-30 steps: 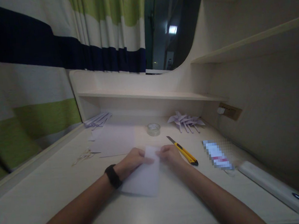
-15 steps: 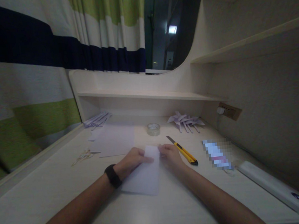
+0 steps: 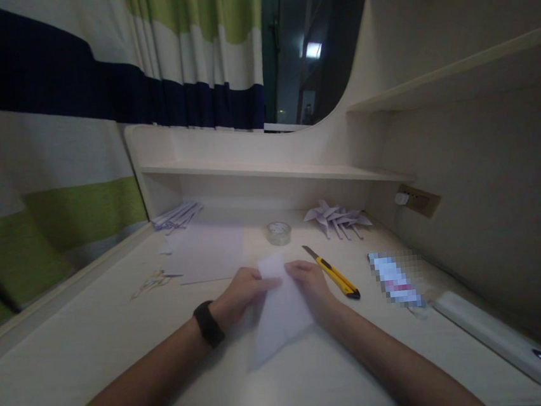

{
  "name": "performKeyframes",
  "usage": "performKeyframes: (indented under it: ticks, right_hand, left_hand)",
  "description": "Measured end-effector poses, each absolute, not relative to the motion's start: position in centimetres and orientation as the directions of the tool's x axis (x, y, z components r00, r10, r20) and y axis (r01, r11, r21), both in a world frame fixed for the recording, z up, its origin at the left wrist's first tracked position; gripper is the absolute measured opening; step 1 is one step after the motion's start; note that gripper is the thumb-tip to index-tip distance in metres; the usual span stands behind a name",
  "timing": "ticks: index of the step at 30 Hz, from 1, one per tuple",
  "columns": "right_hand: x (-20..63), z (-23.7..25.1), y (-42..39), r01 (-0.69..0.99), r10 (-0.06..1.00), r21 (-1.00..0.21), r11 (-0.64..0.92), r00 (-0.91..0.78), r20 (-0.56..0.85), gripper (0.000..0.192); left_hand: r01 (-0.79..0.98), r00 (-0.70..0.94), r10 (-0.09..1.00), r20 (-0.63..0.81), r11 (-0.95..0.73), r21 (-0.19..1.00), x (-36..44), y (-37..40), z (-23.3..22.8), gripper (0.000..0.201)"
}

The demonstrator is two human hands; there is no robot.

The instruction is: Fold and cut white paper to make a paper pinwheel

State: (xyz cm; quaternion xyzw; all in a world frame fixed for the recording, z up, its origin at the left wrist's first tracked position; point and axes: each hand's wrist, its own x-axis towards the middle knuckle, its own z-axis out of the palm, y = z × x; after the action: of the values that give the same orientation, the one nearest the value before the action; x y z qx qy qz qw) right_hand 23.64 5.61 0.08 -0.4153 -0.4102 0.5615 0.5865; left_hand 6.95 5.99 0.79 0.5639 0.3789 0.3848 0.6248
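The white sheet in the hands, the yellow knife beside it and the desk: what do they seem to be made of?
White sheet: thin matte paper, apparently, since it bends between the left hand and right hand.
Yellow knife: probably a plastic body, with a grey, metal-looking blade.
Desk: pale wood-look board, slightly glossy.

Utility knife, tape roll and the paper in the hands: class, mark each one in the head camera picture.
utility knife [image 3: 335, 276], head view, on its yellow handle.
tape roll [image 3: 278, 233], head view, on its clear rim.
paper [image 3: 281, 313], head view, on the middle of the white sheet.

Dim desk [image 3: 97, 347], striped curtain [image 3: 96, 86]
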Motion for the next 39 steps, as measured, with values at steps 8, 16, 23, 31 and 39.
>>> performKeyframes:
  ticks: [8,16,23,31,39]
  right_hand:
    - [25.3,2.2,5.5,-0.057,0.976,-0.997,-0.061,-0.214,-0.048,0.018]
    - [25.7,2.2,5.6,0.040,0.968,-0.998,-0.049,-0.245,-0.058,0.016]
    - [26.0,2.7,5.7,0.078,0.969,-0.996,-0.040,-0.241,-0.058,0.010]
    - [27.6,1.1,7.4,0.102,0.943,-0.995,0.025,-0.332,-0.011,0.013]
    - [30.7,1.6,8.3,0.155,0.935,-0.985,0.077,-0.355,0.018,0.016]
  left_hand:
    - [-0.080,0.410,0.912,-0.020,0.058,0.995,6.7,7.2,1.8,0.038]
    - [0.127,0.488,0.871,-0.050,-0.014,0.992,6.8,8.9,2.1,0.036]
    - [0.060,0.319,0.945,0.067,-0.091,0.994,6.7,10.4,1.5,0.028]
    - [-0.017,0.159,0.987,0.038,-0.036,0.999,4.2,11.1,2.1,0.025]
    - [-0.071,0.093,0.995,0.033,-0.026,0.997,2.7,11.1,2.4,0.030]
